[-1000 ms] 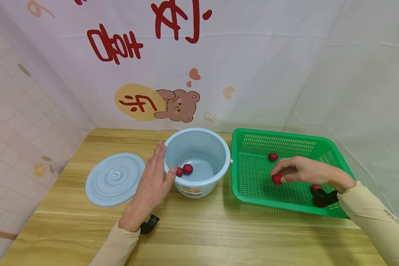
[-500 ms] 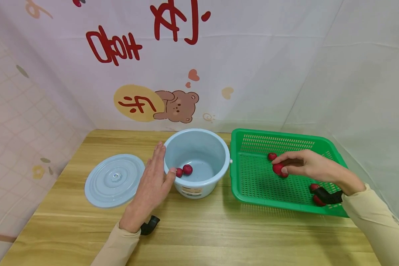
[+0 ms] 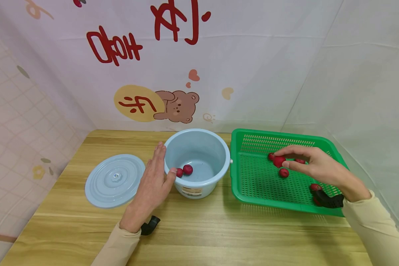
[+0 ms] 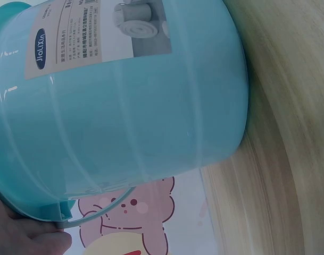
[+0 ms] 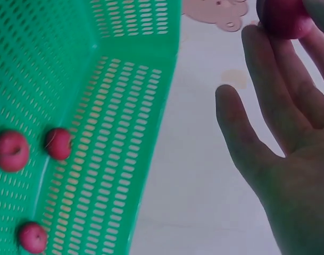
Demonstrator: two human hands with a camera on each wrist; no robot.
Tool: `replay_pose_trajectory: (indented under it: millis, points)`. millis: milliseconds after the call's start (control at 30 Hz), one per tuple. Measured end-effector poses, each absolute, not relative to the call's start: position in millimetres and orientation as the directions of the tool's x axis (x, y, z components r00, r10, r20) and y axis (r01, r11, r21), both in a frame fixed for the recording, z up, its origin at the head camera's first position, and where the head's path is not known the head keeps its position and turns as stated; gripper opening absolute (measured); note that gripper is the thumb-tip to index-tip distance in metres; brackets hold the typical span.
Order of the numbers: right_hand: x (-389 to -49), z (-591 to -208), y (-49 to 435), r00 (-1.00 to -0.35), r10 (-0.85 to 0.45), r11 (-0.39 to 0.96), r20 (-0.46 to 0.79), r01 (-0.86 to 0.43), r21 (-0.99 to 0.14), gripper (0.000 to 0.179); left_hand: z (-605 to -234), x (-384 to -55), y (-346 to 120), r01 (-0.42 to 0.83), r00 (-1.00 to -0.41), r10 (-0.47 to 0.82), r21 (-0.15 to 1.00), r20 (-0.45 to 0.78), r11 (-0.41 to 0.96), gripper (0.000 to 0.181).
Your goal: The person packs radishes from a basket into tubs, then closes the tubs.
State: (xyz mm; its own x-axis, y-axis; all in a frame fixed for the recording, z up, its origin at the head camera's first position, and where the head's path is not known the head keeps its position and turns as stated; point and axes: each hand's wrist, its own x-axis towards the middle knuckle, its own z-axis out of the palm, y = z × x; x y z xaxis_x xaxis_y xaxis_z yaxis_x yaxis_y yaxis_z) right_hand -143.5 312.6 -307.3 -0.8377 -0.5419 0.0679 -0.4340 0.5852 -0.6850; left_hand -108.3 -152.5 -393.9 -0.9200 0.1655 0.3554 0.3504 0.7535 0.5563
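My right hand (image 3: 314, 164) pinches a small round red fruit (image 3: 279, 161) between thumb and fingertips, above the green basket (image 3: 252, 201). The right wrist view shows the held fruit (image 5: 285, 18) at the top, cut off by the frame. Several like fruits lie in the basket, one (image 3: 284, 173) just below the hand and others partly hidden behind the hand and its black wrist mount. My left hand (image 3: 149, 188) rests with straight fingers against the left side of the light blue bucket (image 3: 197, 183), its thumb at the rim. Two red fruits (image 3: 187, 170) sit inside the bucket.
A round light blue lid (image 3: 115, 180) lies flat on the wooden table (image 3: 219, 232), left of the bucket. The basket stands close to the bucket's right side. A printed cloth wall (image 3: 252, 74) rises behind the table. The bucket's thin handle (image 4: 98, 212) shows low on its side.
My right hand has lifted slightly and moved farther back with the fruit, uncovering another fruit beneath it. The left hand, bucket and lid have stayed put.
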Motion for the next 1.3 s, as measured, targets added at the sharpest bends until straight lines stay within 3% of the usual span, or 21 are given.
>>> replay_pose_trajectory:
  millis: [200, 400, 867, 1067, 1300]
  points:
    - [-136.4, -303.2, 302.6, -0.854, -0.483, 0.610, 0.191, -0.485, -0.627, 0.034, -393.9, -107.9, -152.2, 0.350, -0.920, 0.166, 0.556, 0.355, 0.754, 0.073]
    - [-129.9, -299.7, 287.0, -0.869, -0.421, 0.587, 0.260, -0.479, -0.653, 0.035, -394.3, -108.1, -152.2, 0.351, -0.920, 0.168, 0.555, 0.354, 0.754, 0.073]
    - [-115.5, -293.3, 244.6, -0.848, -0.376, 0.408, 0.375, -0.514, -0.754, 0.036, -394.9, -108.6, -152.5, 0.352, -0.920, 0.171, 0.555, 0.352, 0.754, 0.073]
    - [-114.9, -294.4, 225.7, -0.806, -0.371, 0.310, 0.462, -0.576, -0.756, 0.036, -394.1, -107.6, -152.0, 0.352, -0.920, 0.168, 0.556, 0.355, 0.753, 0.073]
    - [-111.5, -295.3, 203.4, -0.793, -0.315, 0.305, 0.521, -0.604, -0.736, 0.032, -393.0, -106.4, -152.0, 0.342, -0.925, 0.165, 0.563, 0.341, 0.752, 0.074]
